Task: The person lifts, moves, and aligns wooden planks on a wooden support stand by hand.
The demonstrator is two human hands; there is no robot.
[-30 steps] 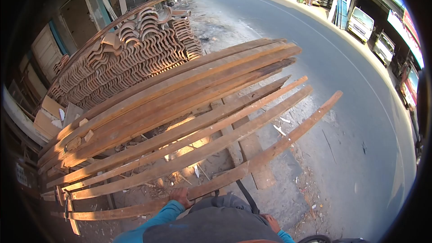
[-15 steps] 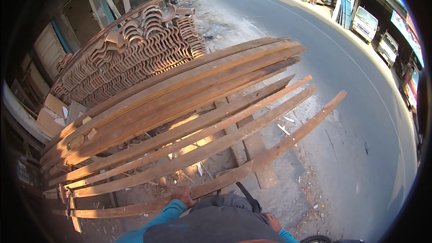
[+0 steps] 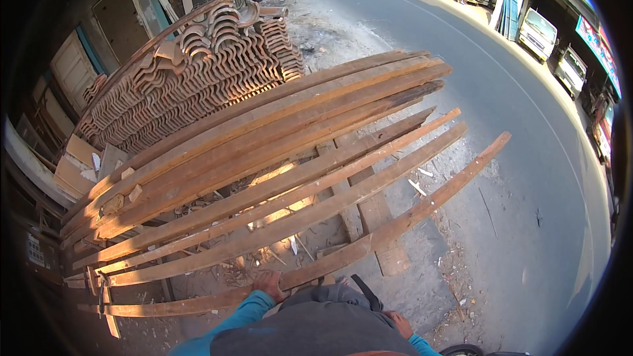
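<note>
My left hand point(image 3: 269, 284) is closed around the nearest long wooden beam point(image 3: 395, 229), at the edge closest to my body. This beam curves in the wide lens and runs from the lower left to the road side. Low by my right hip is my right hand point(image 3: 399, 322), holding nothing that I can see, its fingers loosely stretched out and partly hidden by my dark shirt. Just beyond the held beam lies another wooden beam point(image 3: 297, 229), roughly parallel to it. A clamp-like tool point(image 3: 101, 295) stands at the beams' left ends.
Several more beams point(image 3: 277, 128) lie side by side farther off. Behind them rises a stack of curved clay roof tiles point(image 3: 198, 66). Wood scraps and short boards point(image 3: 393, 258) lie on the ground. A road point(image 3: 428, 39) curves past on the right, with parked vehicles point(image 3: 537, 34) beyond.
The view has shifted very slightly. My left hand stays on the same beam, and my right hand remains by my hip.
</note>
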